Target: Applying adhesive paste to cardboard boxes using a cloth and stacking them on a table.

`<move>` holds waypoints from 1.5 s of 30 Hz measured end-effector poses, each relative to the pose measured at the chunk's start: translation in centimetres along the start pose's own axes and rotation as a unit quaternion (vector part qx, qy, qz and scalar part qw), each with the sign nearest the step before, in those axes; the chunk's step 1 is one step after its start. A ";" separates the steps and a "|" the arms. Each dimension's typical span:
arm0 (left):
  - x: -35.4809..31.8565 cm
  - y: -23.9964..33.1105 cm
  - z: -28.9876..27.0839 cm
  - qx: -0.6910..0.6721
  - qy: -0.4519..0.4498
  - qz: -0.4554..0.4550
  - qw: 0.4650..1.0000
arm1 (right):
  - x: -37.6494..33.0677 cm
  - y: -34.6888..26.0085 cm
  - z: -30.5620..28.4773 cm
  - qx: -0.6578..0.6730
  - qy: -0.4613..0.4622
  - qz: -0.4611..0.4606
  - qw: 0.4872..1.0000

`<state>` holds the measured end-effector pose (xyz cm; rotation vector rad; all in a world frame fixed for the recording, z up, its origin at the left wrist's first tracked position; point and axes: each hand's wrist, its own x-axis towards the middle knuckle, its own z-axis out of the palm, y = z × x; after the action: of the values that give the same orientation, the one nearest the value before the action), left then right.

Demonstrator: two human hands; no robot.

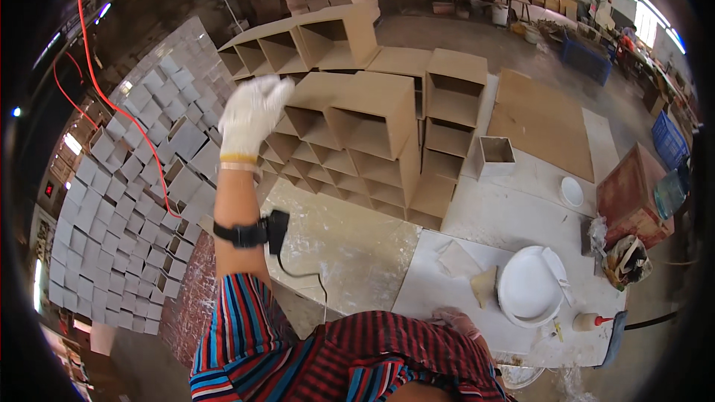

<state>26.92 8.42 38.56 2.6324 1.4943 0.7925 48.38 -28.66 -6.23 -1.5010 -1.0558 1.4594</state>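
My left hand (255, 115), in a white knitted glove with a yellow cuff band, is stretched forward at the left side of a stack of open brown cardboard boxes (380, 100). Motion smears its fingers, so their grip and any contact with a box do not show. Low in the view, my right hand (456, 320) lies by the near edge of the white work surface (424, 268), partly covered by my striped shirt. Its fingers cannot be made out. Just right of it are a beige scrap piece (484, 286) and a round tub of white paste (530, 286).
White boxes (126, 216) are piled high at the left, with a red hose (138, 123) hanging before them. One small white box (496, 156) stands beside the brown stack. Farther right are a white cup (572, 191), a reddish crate (637, 197) and a red-tipped bottle (588, 321).
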 end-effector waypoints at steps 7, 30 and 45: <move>13.4 -2.4 2.1 0.047 0.006 -0.071 0.996 | 0.3 -1.1 1.4 0.257 0.077 0.149 0.952; 6.7 -18.0 -5.3 -0.173 0.140 -0.011 0.975 | 1.0 1.0 4.0 0.307 0.260 0.193 0.895; 4.9 -23.7 1.6 -0.113 0.037 -0.144 0.982 | 1.6 1.9 3.8 0.329 0.266 0.197 0.884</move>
<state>10.64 25.62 33.20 2.1841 1.6410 0.9735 44.63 -27.90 -8.75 -1.4968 0.0979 1.3416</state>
